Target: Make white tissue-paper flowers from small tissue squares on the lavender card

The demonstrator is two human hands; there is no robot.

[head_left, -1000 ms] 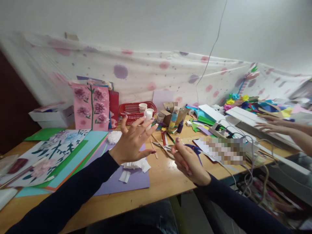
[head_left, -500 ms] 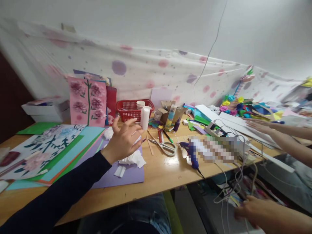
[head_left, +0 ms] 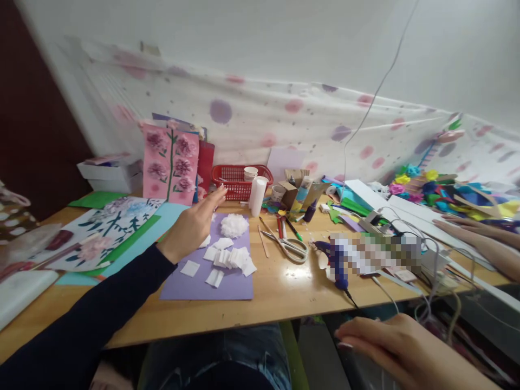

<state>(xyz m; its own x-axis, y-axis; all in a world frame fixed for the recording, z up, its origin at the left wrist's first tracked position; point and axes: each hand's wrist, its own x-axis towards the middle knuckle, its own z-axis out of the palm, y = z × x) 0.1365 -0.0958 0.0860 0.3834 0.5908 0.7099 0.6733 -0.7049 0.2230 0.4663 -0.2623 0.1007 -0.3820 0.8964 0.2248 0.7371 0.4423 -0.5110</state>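
Observation:
My left hand (head_left: 197, 222), in a dark sleeve, is raised over the left side of a purple sheet (head_left: 190, 287), fingers stretched out with nothing in them. Beneath and beside it lie several small folded white paper pieces (head_left: 233, 257) and a fluffy white paper flower (head_left: 234, 225). My right hand (head_left: 382, 338) hovers in front of the table edge at the lower right, fingers extended close together, and I see nothing in it. Nearest to it on the table is a blue glue gun (head_left: 337, 265). Scissors (head_left: 290, 249) lie in the middle.
A white roll (head_left: 258, 196) stands before a red basket (head_left: 239, 189). Flower pictures on pink card (head_left: 170, 162) and white paper (head_left: 117, 233) occupy the left. A power strip (head_left: 376, 222) with cables lies right, near another person's hands (head_left: 467, 230) on white board.
The view has shifted left, so the table appears further right. My left hand's fingers have straightened, uncovering the white flower and paper pieces. My right hand has moved up and left.

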